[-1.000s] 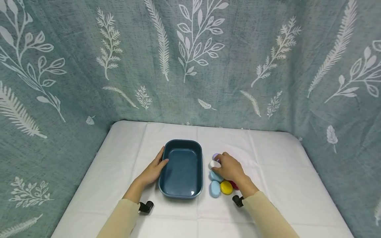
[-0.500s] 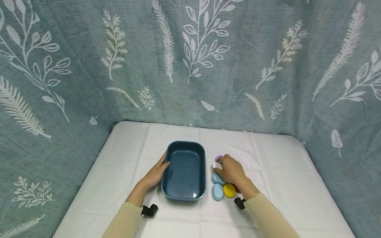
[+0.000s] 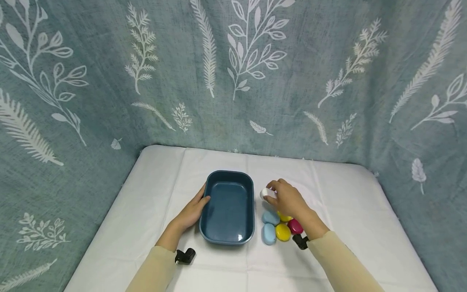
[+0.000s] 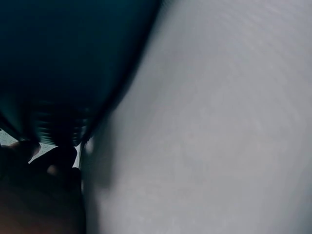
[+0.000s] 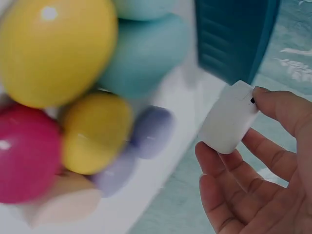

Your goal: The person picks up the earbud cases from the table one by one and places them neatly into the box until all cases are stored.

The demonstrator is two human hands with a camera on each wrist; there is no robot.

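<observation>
A dark teal rectangular tub (image 3: 227, 211) stands on the white-covered table with nothing inside. My left hand (image 3: 191, 211) grips its left side, thumb over the rim and fingers along the outer wall. To the right of the tub, my right hand (image 3: 290, 198) pinches a small white rounded oblong piece (image 5: 229, 117) between thumb and fingers, raised above the table. A small dark mark shows near the thumb. Below that hand lie smooth, glossy pieces: light blue (image 3: 269, 234), yellow (image 3: 283, 232) and crimson (image 3: 295, 226). Purple pieces (image 5: 153, 131) show in the right wrist view.
A peach-coloured piece (image 5: 66, 200) lies beside the crimson one in the right wrist view. White cloth (image 3: 343, 227) covers the table out to its edges. A green-grey leaf-patterned curtain (image 3: 204, 121) hangs behind and at both sides.
My right hand has lifted the white piece off the cluster, uncovering more of the yellow and crimson pieces. The left hand keeps its grip on the tub. The head view shifts slightly.
</observation>
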